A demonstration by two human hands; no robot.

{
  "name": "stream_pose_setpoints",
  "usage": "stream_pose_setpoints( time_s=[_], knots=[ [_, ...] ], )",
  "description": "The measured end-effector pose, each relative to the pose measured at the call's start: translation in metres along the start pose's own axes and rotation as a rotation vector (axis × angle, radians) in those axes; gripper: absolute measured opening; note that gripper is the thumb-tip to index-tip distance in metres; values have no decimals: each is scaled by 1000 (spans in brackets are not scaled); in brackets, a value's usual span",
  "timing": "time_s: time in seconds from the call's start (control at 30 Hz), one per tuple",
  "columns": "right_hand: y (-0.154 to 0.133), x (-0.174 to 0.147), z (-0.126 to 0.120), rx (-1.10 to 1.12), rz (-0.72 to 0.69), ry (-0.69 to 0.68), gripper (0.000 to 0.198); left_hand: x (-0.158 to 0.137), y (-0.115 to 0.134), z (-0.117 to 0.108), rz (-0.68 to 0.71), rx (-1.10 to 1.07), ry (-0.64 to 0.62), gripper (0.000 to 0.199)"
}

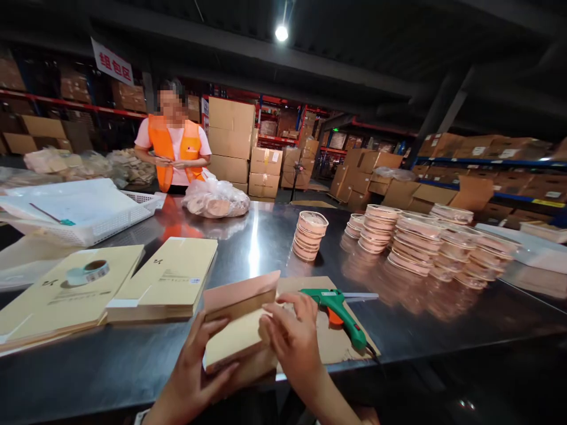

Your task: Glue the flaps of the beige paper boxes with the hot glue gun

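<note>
We hold a flat yellow carton [237, 336] at the near edge of the steel table [266, 236]. Our left hand [195, 372] supports it from below with the thumb on its front face, and our right hand [295, 339] presses bent fingers on its right edge. Its pink flap [241, 292] stands open. Just beside, a green glue gun [341, 310] lies on a cardboard sheet [328, 342]. At left, stacks of flat cartons [166, 283] carry small print that we cannot read; a tape roll [88, 273] lies on one. A hanging sign [111, 64] shows red Chinese characters.
</note>
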State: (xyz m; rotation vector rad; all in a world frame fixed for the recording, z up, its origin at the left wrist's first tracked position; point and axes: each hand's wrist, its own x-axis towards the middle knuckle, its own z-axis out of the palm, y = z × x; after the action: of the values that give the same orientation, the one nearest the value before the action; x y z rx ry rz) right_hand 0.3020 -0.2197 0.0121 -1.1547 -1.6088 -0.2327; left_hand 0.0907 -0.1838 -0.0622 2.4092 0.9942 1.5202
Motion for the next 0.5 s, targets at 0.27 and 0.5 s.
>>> stream_pose_setpoints(
  time_s=[0.27, 0.5],
  knots=[
    [-29, 11, 0, -105, 10, -353, 9, -2, 21, -3, 91, 91, 57, 34],
    [-40, 5, -28, 72, 42, -508, 14, 1, 30, -5, 92, 35, 96, 37]
  ],
)
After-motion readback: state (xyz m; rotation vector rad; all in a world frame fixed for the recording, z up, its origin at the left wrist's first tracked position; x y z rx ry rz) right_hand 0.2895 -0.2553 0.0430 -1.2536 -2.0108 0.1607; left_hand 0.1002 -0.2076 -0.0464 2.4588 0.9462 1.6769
